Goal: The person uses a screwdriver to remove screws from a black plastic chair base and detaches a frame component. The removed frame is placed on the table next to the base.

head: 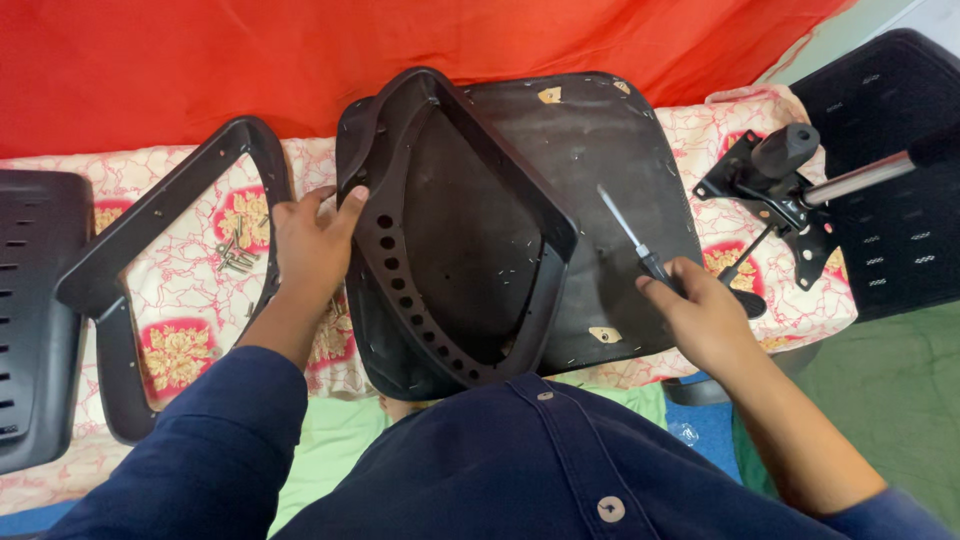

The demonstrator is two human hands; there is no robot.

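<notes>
Head view: left hand [312, 240] grips left edge of black armrest frame [450, 230] — frame stands tilted on chair seat underside [610, 170]. Right hand [700, 315] closed on screwdriver [630, 235], tip over seat. Loose bolts [236, 255] left — second armrest frame [150, 260] around them.

The person wears a dark navy button-up shirt, with two pale round buttons showing down its front placket. The left sleeve reaches the forearm; the right one is pushed up higher (near the elbow). Both hands are bare.
</notes>
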